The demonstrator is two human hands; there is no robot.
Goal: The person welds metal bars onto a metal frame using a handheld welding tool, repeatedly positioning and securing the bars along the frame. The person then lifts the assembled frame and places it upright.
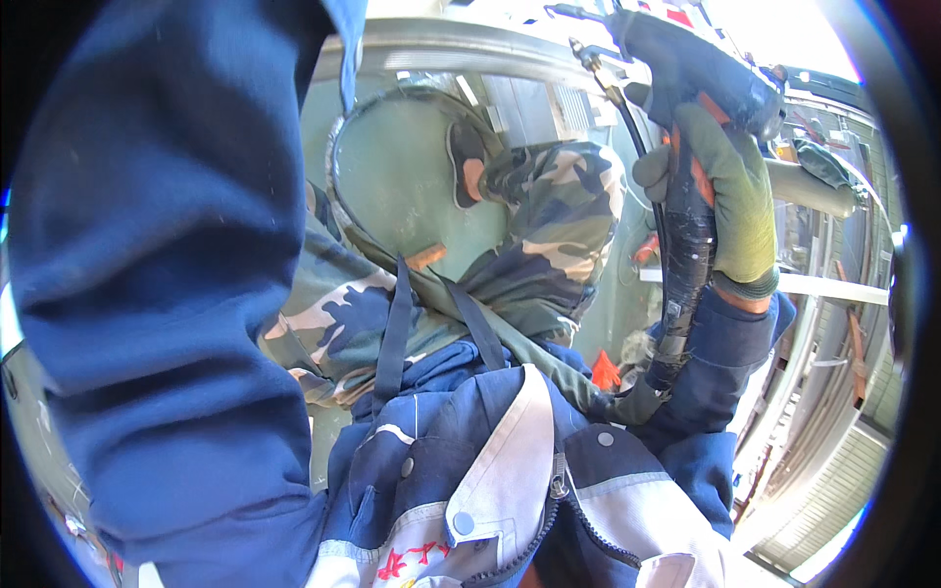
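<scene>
Blue left sleeve [157, 274] fills nine o'clock, raised close to the lens (its hand is out of view). At two o'clock the right hand [730, 211], gloved green, is wrapped tight around a welding torch [686, 69], cable [681, 284] trailing down toward five.

Welding torch held up high, that's about it

Gloved right hand [730, 191] grips the torch [686, 69] overhead, its black hose [681, 284] drooping toward the blue jacket [490, 470]; camo trousers [549, 225] underneath.
</scene>
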